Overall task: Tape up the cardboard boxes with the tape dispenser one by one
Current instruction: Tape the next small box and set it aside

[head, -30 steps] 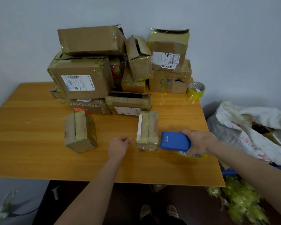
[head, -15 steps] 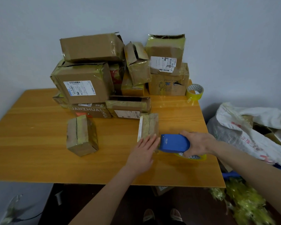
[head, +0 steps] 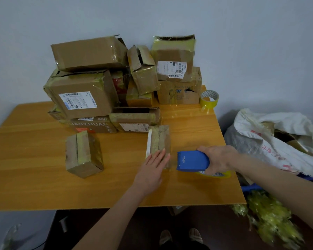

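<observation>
While the left hand (head: 153, 170) lies flat, fingers straight, on the small box (head: 159, 139) on the table (head: 43, 177), the right hand (head: 218, 159) grips the tape dispenser (head: 192, 161) just beside it (stacked boxes (head: 83, 94) crowd behind).

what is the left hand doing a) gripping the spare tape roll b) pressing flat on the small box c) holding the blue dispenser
b: the left hand lies with straight fingers on the near end of the small box, while the right hand grips the blue tape dispenser beside it.
</observation>
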A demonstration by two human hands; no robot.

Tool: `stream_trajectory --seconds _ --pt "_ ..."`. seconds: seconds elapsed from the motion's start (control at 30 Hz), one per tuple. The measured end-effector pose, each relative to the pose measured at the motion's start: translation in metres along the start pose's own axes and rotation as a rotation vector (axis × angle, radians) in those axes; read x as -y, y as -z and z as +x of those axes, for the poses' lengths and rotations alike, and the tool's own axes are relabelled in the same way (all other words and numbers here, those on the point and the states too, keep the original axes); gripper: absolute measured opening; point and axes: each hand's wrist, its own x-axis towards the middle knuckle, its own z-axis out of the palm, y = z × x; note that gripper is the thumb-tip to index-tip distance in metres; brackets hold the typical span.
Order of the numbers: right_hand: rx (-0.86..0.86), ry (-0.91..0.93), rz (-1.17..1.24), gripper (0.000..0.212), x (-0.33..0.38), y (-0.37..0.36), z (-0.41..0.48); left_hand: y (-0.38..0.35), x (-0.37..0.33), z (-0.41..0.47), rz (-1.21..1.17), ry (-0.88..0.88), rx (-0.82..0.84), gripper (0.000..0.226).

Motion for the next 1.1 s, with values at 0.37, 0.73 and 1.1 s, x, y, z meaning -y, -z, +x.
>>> stream_trajectory --seconds 0.37,0.73,1.1 --pt "0.07 -0.02 -0.103 0.053 0.029 0.008 0.02 -0.005 0.002 0.001 -0.06 -0.026 -0.057 0.083" --pt "0.111 -0.103 0.098 0.064 0.026 0.011 0.031 -0.004 0.004 0.001 -0.074 -0.022 -0.058 0.084" --pt "-0.283 -0.369 1.263 0.048 -0.014 0.005 0.048 0.005 0.001 0.01 -0.299 0.09 -0.288 0.054"
